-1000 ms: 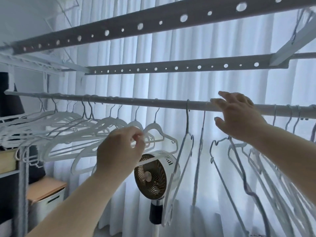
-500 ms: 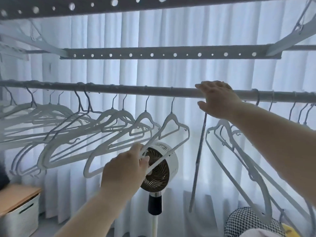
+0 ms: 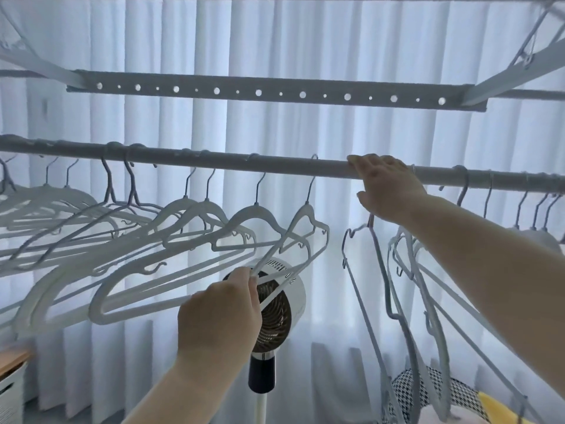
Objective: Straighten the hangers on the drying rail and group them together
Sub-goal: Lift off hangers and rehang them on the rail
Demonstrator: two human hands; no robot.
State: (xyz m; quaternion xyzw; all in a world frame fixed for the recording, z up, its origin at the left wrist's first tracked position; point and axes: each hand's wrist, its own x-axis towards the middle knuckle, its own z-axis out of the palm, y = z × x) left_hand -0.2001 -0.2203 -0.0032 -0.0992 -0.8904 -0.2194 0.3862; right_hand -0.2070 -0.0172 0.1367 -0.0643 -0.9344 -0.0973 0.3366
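The drying rail (image 3: 275,165) runs left to right in front of a pale curtain (image 3: 305,41). The left hand (image 3: 220,316) pinches the lower arm of a white hanger (image 3: 306,209), the rightmost of the left group (image 3: 195,215), which hangs tilted and overlapping. Just right of its hook is a short bare stretch of rail, up to the right hand (image 3: 386,188). That hand lies on the rail, fingers over the top and thumb below; I cannot tell whether it grips. Under it the right group (image 3: 406,270) hangs edge-on. A fan (image 3: 287,298) stands behind the left hand.
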